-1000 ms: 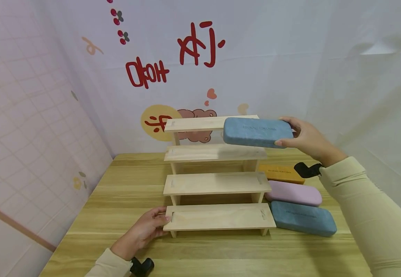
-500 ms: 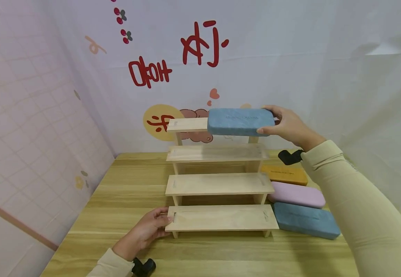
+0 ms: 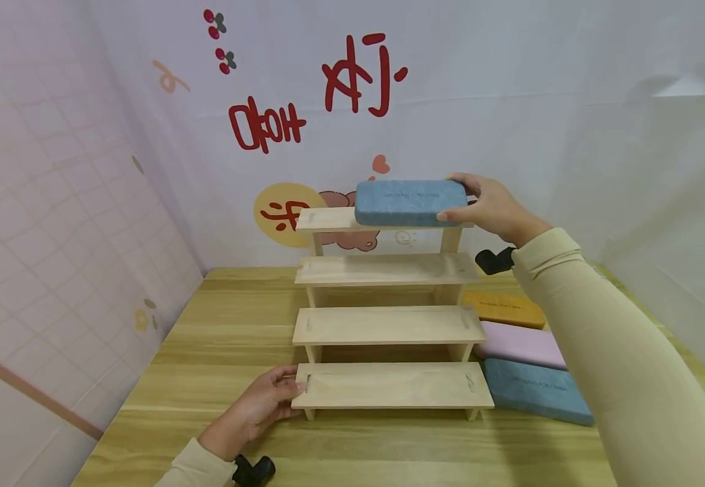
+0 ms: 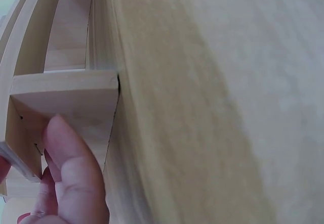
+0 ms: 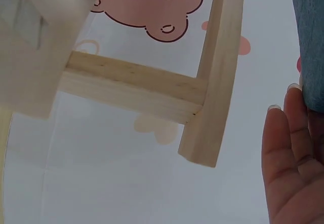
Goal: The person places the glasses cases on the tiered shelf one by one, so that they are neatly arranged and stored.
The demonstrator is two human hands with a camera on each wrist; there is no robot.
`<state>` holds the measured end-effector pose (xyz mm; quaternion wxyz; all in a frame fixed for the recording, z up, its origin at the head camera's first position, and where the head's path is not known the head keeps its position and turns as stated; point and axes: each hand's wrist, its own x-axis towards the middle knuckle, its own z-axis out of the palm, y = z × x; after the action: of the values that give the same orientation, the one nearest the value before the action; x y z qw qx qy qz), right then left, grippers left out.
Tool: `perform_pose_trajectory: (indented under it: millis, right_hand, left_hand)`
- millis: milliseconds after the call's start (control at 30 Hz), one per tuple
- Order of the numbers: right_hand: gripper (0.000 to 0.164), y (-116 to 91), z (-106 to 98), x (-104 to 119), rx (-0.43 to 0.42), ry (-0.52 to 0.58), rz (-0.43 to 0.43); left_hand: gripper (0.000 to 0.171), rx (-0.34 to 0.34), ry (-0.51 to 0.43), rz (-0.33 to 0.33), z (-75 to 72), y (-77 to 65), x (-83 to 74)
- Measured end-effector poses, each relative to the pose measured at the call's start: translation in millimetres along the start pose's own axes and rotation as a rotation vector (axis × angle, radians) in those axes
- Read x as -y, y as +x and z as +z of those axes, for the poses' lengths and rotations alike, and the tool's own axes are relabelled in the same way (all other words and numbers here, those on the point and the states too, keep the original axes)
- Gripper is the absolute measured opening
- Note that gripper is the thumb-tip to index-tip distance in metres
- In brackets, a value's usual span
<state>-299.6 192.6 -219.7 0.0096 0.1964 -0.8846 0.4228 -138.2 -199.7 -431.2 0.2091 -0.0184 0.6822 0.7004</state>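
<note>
Rack (image 3: 389,325) sits on tabletop (image 3: 224,325). Right of rack: front case (image 3: 538,389), middle case (image 3: 519,343), rear case (image 3: 501,309). Fourth case (image 3: 410,201), in right hand (image 3: 498,208), is over rack's top tier. Left hand (image 3: 264,404) is at rack's front left end.

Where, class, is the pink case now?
In the head view, the pink case lies on the table, right of the shelf, between the orange case and a blue case.

The head camera looked forward and down from above, far enough back to show the wooden rack (image 3: 389,325) mid-frame, table (image 3: 389,456) below, printed wall (image 3: 480,101) above. The left wrist camera sat close, its view turned sideways: rack at left, table at right. The right wrist camera faced the wall, near the rack; the bear print (image 5: 152,14), at top centre, also showed in the head view.
</note>
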Motion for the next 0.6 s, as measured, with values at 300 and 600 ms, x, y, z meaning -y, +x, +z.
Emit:
perform_pose_trajectory:
  millis: [300,600]
  right_hand:
    - [0.067,14.9,6.5,4.2,0.008,-0.005,0.004]
    - [0.066,26.4,14.9,2.8,0.008,-0.028,0.029]
  left_hand:
    - [0.059,0.003,0.013,-0.004,-0.2,0.4,1.6]
    - [0.061,0.002,0.015,-0.003,-0.7,-0.3,0.4]
